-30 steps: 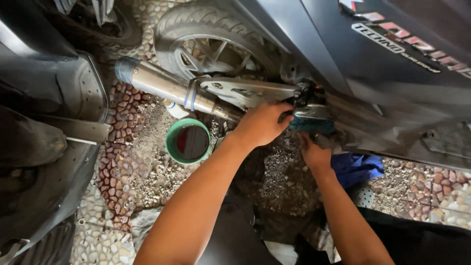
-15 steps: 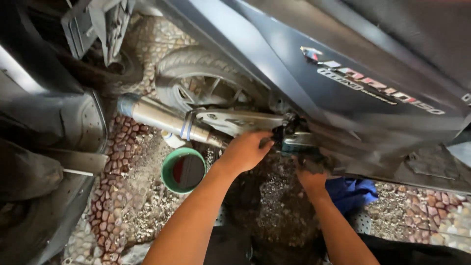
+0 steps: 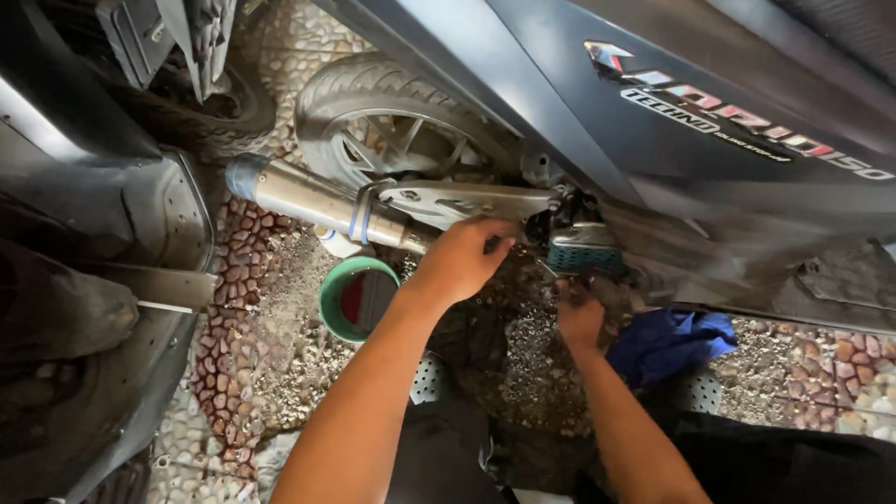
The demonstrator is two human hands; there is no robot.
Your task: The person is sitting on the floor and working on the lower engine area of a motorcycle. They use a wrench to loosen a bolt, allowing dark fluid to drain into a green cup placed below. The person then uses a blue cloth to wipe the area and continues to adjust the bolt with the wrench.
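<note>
Under us is a pebbled floor (image 3: 252, 308) of reddish and pale stones set in mortar, gritty and stained dark beneath the machine. We have only the head view, and it looks straight down past a dark grey scooter body panel (image 3: 653, 159) that fills the upper right. To the left of it we see the rear wheel (image 3: 383, 121) with its ribbed tyre and spoked rim, and a metal exhaust pipe (image 3: 308, 201) running at a slant in front of it, with a silver bracket plate (image 3: 457, 201) fixed along its inner end. Another dark vehicle's bodywork (image 3: 93, 233) crowds the left edge.

Our left hand (image 3: 462, 261) reaches up from the lower middle, fingers curled and pressed against the underside of the machine where the bracket plate ends; we cannot tell whether it grips anything. Our right hand (image 3: 579, 313) sits just below and to the right, fingers bent narrow right under a teal ribbed part (image 3: 583, 257) that hangs beneath the body panel. What those fingers pinch, if anything, is too small and shadowed for us to make out.

A green-rimmed bowl (image 3: 359, 299) rests on the pebbles just left of the left forearm, below the exhaust pipe. A crumpled blue cloth (image 3: 667, 341) lies on the ground just right of the right wrist.
</note>
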